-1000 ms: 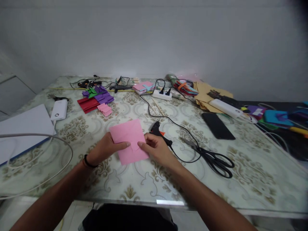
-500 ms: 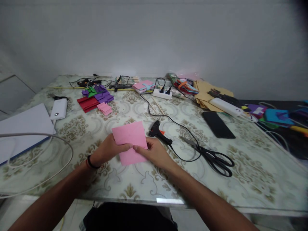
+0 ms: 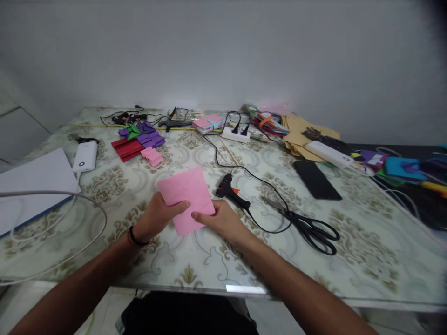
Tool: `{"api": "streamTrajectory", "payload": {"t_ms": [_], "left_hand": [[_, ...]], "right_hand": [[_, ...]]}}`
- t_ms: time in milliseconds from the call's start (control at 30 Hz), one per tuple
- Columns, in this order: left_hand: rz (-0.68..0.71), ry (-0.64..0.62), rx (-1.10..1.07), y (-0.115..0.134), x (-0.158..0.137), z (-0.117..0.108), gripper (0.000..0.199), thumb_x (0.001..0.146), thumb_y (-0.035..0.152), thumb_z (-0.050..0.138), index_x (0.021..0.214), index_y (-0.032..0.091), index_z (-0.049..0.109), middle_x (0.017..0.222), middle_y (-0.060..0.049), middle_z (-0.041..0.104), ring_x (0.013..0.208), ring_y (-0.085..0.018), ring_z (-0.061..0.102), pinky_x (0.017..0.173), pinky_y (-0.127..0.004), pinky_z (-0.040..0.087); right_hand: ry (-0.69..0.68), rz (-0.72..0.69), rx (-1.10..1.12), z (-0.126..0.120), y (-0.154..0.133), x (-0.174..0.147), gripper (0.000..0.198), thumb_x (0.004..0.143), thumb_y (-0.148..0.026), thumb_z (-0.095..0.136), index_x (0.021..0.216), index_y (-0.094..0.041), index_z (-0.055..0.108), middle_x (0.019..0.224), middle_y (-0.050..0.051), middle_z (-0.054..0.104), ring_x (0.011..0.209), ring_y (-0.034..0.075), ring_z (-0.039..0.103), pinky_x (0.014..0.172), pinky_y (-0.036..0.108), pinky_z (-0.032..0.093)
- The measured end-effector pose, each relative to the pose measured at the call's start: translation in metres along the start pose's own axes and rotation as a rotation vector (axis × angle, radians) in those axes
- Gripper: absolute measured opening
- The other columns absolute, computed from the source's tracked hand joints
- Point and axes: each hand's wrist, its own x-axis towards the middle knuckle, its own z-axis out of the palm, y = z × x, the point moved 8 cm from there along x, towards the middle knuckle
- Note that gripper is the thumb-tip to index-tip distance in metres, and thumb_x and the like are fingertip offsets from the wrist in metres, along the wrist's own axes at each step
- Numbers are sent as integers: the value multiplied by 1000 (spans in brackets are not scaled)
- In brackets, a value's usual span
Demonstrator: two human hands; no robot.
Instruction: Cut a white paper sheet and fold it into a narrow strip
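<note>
The left hand [image 3: 157, 215] grips the left edge of a pink paper [image 3: 185, 184], its thumb lying flat across the face and its fingers hidden behind. The right hand [image 3: 223, 219] pinches the right edge, with its thumb pressed on the paper a little lower and its fingers partly out of sight. The paper is between both hands, tilted, above the near middle part of a patterned table [image 3: 206, 272]; whether its lower edge touches the table I cannot tell. A dark band [image 3: 137, 237] circles the left wrist. Just beyond the right hand lies a black glue gun [image 3: 232, 193] with an orange trigger, and its cord curves toward a pair of black-handled scissors [image 3: 310, 228] lying to the right. A dark phone [image 3: 317, 180] lies farther back on that side. Beyond the paper, toward the left, small pink pieces [image 3: 152, 157] lie beside red paper [image 3: 126, 148] and purple paper [image 3: 152, 139]. A white power strip [image 3: 235, 135] with two black plugs sits near the back, and a white power bank [image 3: 85, 156] lies at the left beside a white sheet [image 3: 35, 179].
</note>
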Motion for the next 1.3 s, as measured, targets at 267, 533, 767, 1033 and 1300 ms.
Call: {"api": "streamTrajectory", "payload": {"t_ms": [267,533,767,1033,1300], "left_hand": [[8,-41,85,9,0,2,35,77,36,78,104,14,77,102,-8,80,95,-27,71,84,-37,59],[3,-56,100,4,-1,4,28,80,38,75,98,16,78,101,-8,79,94,-28,70,83,-35,58],[2,-58,73,3,-1,3,31,82,41,77,100,16,77,100,-8,79,91,-27,71,80,-34,58],[22,20,-34,3,-1,-4,36,83,35,78,112,13,74,107,-10,79,97,-27,72,85,-36,59],[61,36,-136,7,1,-2,44,80,35,82,118,14,73,116,-11,78,107,-29,72,95,-40,59]], "right_hand": [[32,-38,-33,-1,-1,2,31,77,-43,76,82,-12,76,70,1,67,60,13,53,58,25,39],[15,-86,-28,1,-5,2,35,80,-45,75,95,-13,76,83,4,74,70,17,62,66,28,47],[2,-89,-17,2,-7,1,36,80,-45,75,97,-14,76,84,4,73,70,17,61,65,28,46],[-8,-118,0,1,-12,0,34,84,-48,72,88,-15,74,73,0,63,65,15,53,61,26,40],[24,-175,-8,-3,-18,0,35,82,-52,72,80,-17,69,69,-1,55,63,13,45,59,26,35]]}}
